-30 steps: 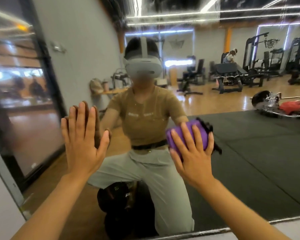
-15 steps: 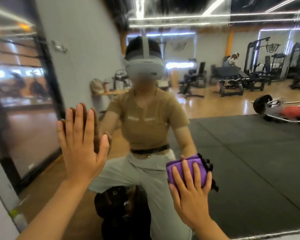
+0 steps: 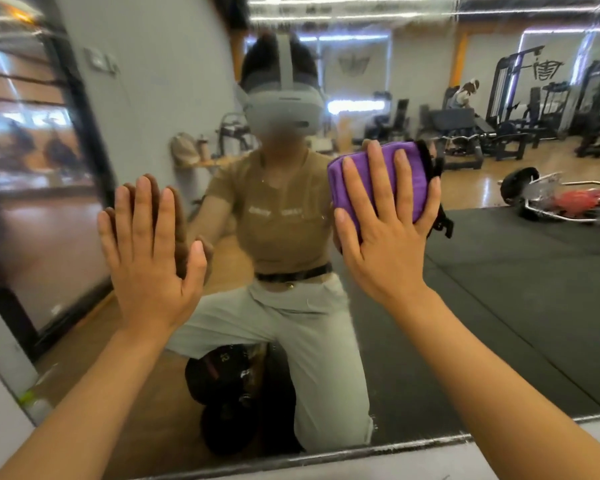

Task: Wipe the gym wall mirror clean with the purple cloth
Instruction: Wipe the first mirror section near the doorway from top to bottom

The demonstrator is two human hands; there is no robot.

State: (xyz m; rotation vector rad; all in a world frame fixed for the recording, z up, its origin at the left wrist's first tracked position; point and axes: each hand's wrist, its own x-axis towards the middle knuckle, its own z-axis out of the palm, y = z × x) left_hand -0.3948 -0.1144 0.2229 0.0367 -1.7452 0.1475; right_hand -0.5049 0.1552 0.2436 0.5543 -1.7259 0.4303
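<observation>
Clearly soft and light, the cloth (image 3: pixel 378 178) lies folded under the right hand (image 3: pixel 385 233), fingers spread flat, pressing it on the mirror (image 3: pixel 499 306); palm pressure suffices. Left hand (image 3: pixel 149 258) braces flat beside.

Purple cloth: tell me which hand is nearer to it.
Right. The right hand presses flat on the purple cloth against the mirror; the left hand rests on bare glass, apart to the cloth's left.
</observation>
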